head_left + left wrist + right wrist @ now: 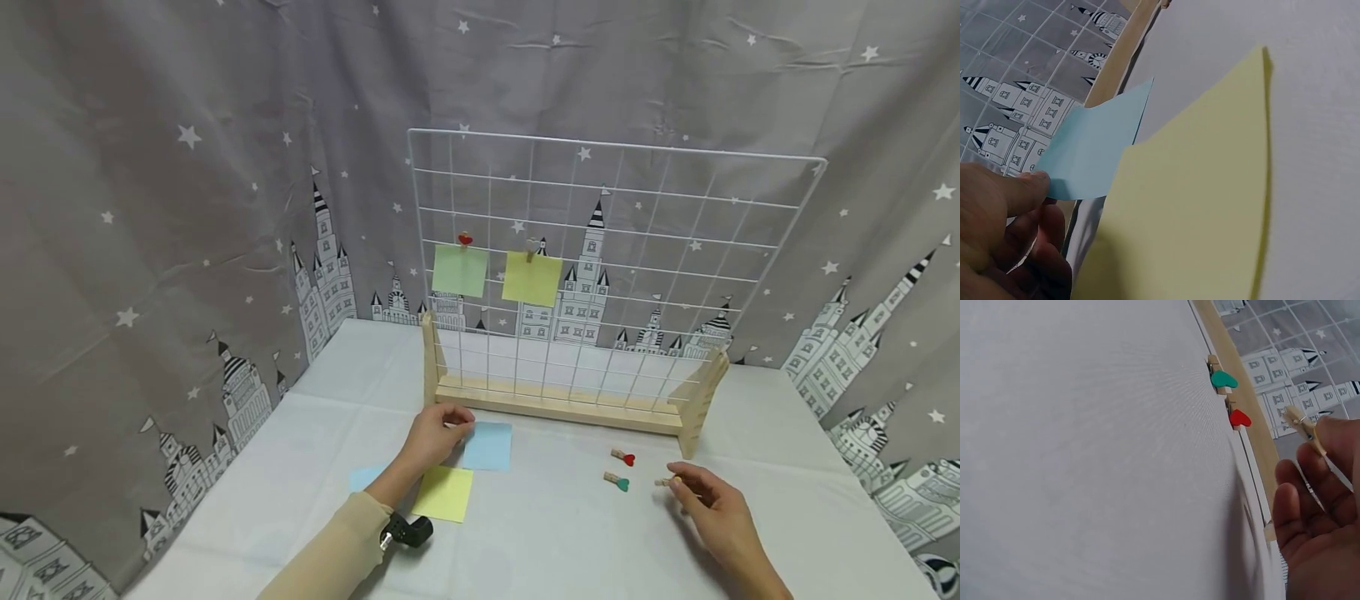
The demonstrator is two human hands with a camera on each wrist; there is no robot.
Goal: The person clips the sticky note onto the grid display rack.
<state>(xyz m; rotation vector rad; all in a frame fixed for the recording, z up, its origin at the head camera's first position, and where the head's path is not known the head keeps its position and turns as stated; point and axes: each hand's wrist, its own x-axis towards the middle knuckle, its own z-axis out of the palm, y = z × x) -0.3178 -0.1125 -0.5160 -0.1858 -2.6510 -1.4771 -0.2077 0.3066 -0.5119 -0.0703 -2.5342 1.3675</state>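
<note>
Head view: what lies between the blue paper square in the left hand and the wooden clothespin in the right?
A red-heart wooden clothespin and a green-heart wooden clothespin; the head view shows both.

The blue note (pixel 493 446) at the head view's lower middle is matt paper. The clip (pixel 1304 428) at the right wrist view's right and the stand (pixel 558 406) are smooth-looking wood; the grid (pixel 615 144) is smooth wire, the backdrop (pixel 225 208) creased matt cloth.

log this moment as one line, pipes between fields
left hand: pinches blue note | right hand: pinches clothespin | rack: green note, yellow note clipped on | table: red-heart clothespin, green-heart clothespin
</note>
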